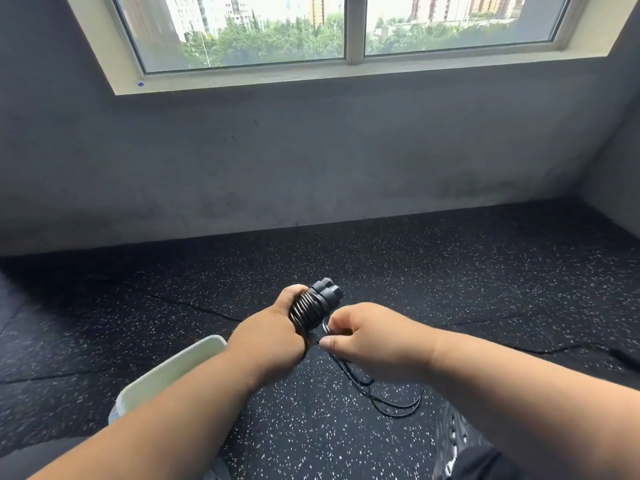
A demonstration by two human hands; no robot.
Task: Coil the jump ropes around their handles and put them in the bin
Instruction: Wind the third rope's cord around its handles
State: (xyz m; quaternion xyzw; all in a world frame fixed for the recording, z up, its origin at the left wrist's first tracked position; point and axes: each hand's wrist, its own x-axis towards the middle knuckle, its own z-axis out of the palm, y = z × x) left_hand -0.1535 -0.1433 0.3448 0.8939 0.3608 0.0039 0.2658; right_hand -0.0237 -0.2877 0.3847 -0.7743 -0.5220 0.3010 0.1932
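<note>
- Gripping the paired handles (pixel 320 299) in your left hand (pixel 273 337), you have rope coils wound round them.
- Your right hand (pixel 374 341) seems to pinch the rope (pixel 391 400) just beside; slack loops trail on the floor (pixel 450 289).
- Bin (pixel 173 368) sits under your left forearm.

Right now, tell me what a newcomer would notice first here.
At centre, the left hand grips two dark handles wound with rope coils, while the right hand pinches the loose rope trailing onto the speckled floor. A pale bin sits lower left, and a bright window fills the top.
</note>
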